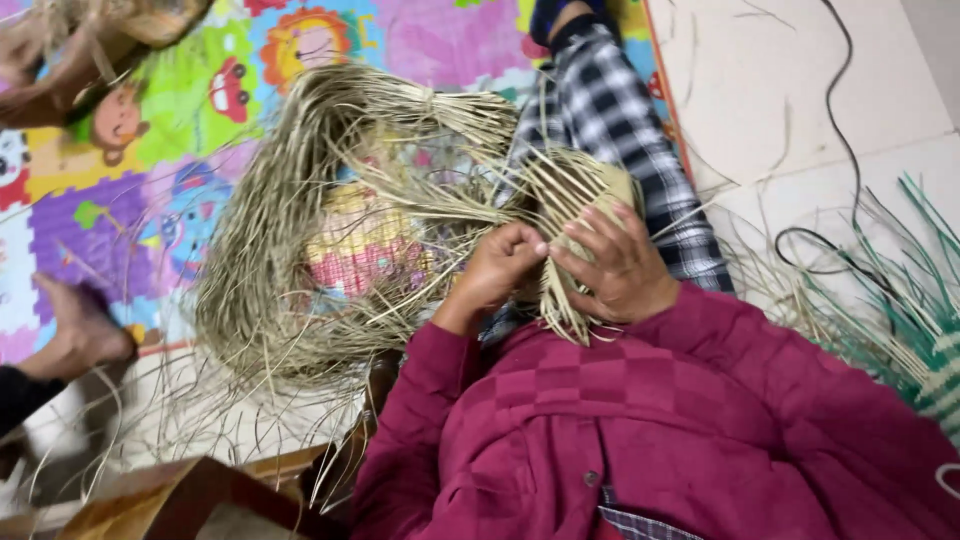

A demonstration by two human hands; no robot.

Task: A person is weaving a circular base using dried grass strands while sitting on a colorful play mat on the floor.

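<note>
Your left hand (pixel 497 268) pinches straw strands w/ fingers closed tight; your right hand (pixel 618 262) lies spread on the woven straw piece (pixel 572 200), gripping it against your checked trouser leg (pixel 620 120). Loose straw bundle (pixel 300 220) fans over the colourful play mat (pixel 130 170), toward its right edge. Green-strand weave (pixel 915 300) lies on floor, far right.

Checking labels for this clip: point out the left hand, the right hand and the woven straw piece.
left hand (pixel 497 268), head view, on the knuckles.
right hand (pixel 618 265), head view, on its back.
woven straw piece (pixel 575 180), head view, on the fanned loose strands.
</note>
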